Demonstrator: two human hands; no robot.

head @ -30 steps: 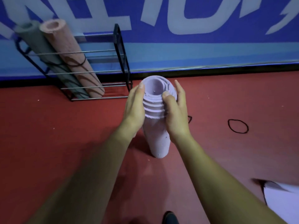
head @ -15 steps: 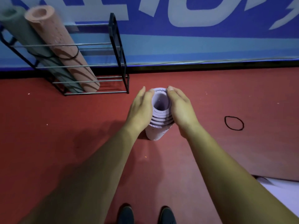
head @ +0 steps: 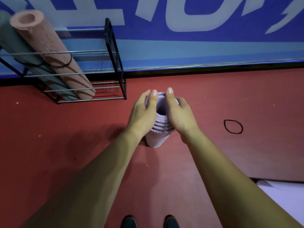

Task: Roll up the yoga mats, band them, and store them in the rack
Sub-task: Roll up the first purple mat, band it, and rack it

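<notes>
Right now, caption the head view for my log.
Left hand and right hand grip the upright lilac mat; a black band lies on the floor.

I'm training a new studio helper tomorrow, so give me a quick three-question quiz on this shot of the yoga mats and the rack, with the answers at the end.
1. True or false: the left hand and the right hand both grip the lilac mat, which stands on end on the red floor.
2. Where does the loose black band lie? A) on the floor, right of the lilac mat; B) left of the lilac mat; C) on top of the lilac mat.
3. How many rolled mats lean in the rack?
Key: 1 true. 2 A. 3 two, the pink mat and the grey-green mat.
</notes>
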